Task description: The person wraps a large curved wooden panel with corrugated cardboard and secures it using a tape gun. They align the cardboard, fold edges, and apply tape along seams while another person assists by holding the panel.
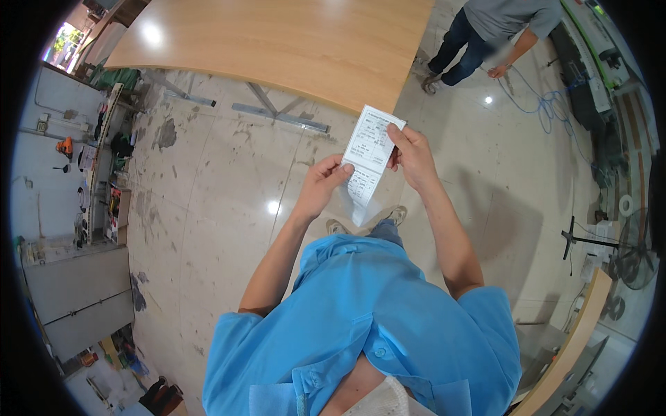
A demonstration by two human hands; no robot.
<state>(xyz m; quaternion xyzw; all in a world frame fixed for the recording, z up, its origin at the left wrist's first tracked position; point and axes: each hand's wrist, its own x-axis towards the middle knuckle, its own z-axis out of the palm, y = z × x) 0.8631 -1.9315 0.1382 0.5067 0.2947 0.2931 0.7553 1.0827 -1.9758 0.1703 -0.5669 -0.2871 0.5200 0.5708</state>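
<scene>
A strip of white printed labels (370,150), with dark print in boxes, is held up in front of my body. My left hand (321,184) grips its left edge near the lower part, thumb on the printed face. On the upper right edge, my right hand (414,154) pinches the strip between thumb and fingers. The lower end of the strip curls down and looks partly see-through. Its top reaches up to the near corner of a wooden table.
The light wooden table (277,41) on metal legs stands ahead. A person in a grey shirt (510,21) stands at the far right, a hand near a coiled blue cable (548,107). Shelves with tools (104,159) line the left wall; a fan (635,249) is at right.
</scene>
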